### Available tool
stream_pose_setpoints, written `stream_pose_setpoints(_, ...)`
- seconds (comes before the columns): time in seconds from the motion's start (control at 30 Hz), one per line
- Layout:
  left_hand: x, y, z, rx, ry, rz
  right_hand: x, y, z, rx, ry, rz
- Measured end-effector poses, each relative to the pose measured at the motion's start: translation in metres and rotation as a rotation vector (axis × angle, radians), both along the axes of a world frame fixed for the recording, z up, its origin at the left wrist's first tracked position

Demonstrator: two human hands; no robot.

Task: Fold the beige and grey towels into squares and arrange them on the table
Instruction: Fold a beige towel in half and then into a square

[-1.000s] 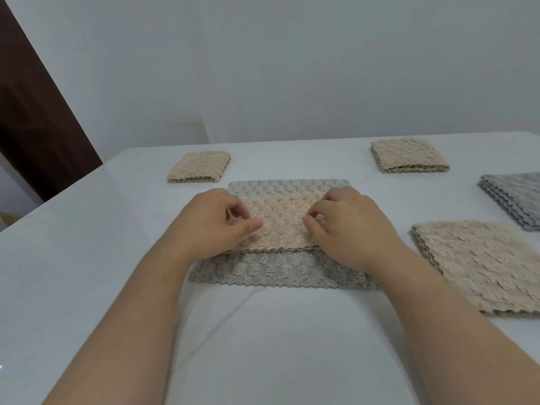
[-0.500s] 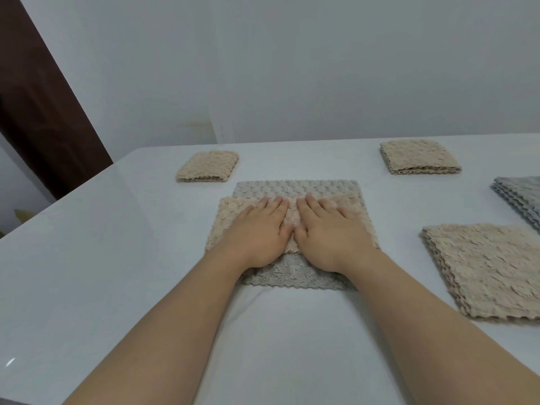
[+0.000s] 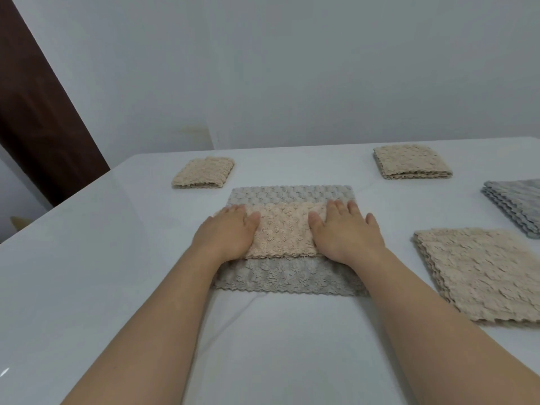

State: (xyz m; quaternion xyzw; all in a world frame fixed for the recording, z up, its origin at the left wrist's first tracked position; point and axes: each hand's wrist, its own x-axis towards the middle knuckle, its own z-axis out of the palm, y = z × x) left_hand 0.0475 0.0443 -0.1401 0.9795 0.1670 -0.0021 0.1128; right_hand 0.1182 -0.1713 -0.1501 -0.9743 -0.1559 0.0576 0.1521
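A beige towel (image 3: 285, 229), folded into a long strip, lies across a flat grey towel (image 3: 286, 277) in the middle of the white table (image 3: 87, 273). My left hand (image 3: 228, 233) presses flat on the strip's left end, fingers straight. My right hand (image 3: 346, 229) presses flat on its right end. Each end of the strip is hidden under a palm. Two folded beige squares sit further back: one at the left (image 3: 203, 173), one at the right (image 3: 412, 161).
A stack of flat beige towels (image 3: 485, 273) lies at the right, near my right forearm. A stack of grey towels (image 3: 517, 204) sits behind it at the right edge. A dark brown door (image 3: 38, 112) stands beyond the table's left side.
My hands first pinched the beige strip's middle, then lay flat side by side at its centre. They have now slid apart to its two ends.
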Motion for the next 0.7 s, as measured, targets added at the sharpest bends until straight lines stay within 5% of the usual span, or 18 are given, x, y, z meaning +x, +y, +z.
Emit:
stream_pose_setpoints(0.3,0.005,0.032,-0.01,-0.174,-0.406,0.254,0.012,0.005,0.044,-0.203,-0.062,-0.005)
stream_pose_setpoints(0.57,0.007,0.038,-0.007,0.029,-0.218,0.201,0.033,0.003,0.037,-0.178,-0.124,-0.028)
stream_pose_setpoints(0.7,0.007,0.037,-0.005,-0.026,-0.164,0.263,0.039,0.003,0.036,-0.086,-0.082,-0.024)
